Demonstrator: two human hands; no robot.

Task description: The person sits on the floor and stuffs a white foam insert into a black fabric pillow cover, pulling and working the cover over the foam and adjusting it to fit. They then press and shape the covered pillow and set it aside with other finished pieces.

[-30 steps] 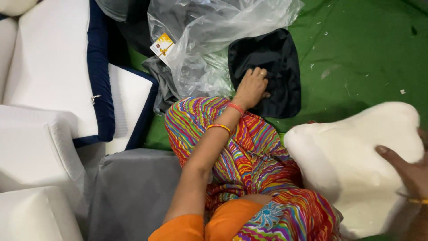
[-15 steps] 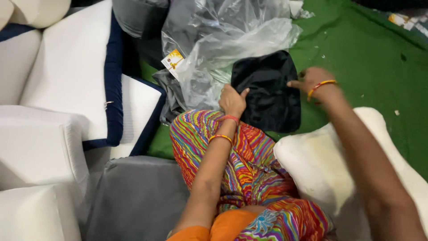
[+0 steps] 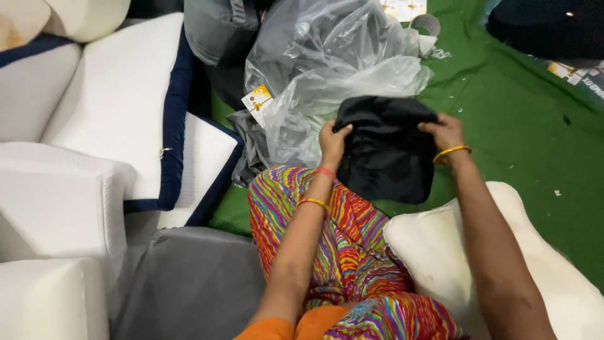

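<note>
Black fabric cover [image 3: 385, 151] lifted at twelve o'clock above the knee — left hand [image 3: 332, 143] and right hand [image 3: 444, 132] pinch its top corners, spreading it open; white foam pillow [image 3: 440, 252] waits at five o'clock.

The black fabric cover [image 3: 385, 148] hides both hands' fingers [image 3: 340, 128] curled behind its top edge.

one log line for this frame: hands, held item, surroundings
left hand: grips black fabric cover | right hand: grips same cover | cover: lifted over lap | nearby: clear plastic bags, white foam pillow, green mat
</note>
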